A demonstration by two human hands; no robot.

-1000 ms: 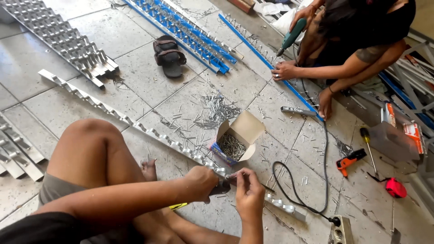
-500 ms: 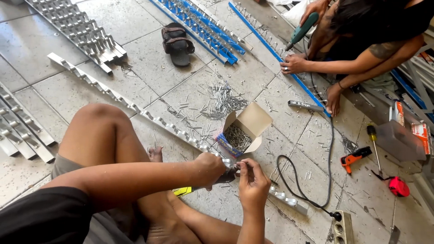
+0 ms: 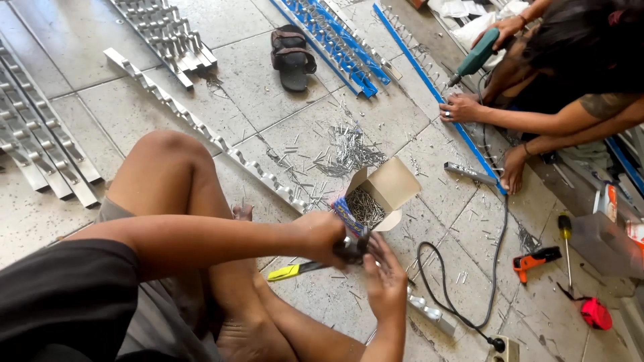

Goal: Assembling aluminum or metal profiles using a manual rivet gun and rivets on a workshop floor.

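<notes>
Seated on the tiled floor (image 3: 80, 121); left hand (image 3: 323, 236) clenched around a dark-handled tool (image 3: 350, 249), right hand (image 3: 385, 276) pinching something small (too small to tell) against the grey metal rail (image 3: 268, 179); best done with the rail held flat and strikes square; open carton of nails (image 3: 374, 198) at twelve o'clock from both hands, just beyond.

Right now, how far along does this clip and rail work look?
Done, by the look of it: stacks of silver rails with clips lie aside. In hand: the left hand grips a dark tool over a long rail, and the right hand steadies it. Left: the open box holds many fasteners, and more lie loose on the tiles.
</notes>
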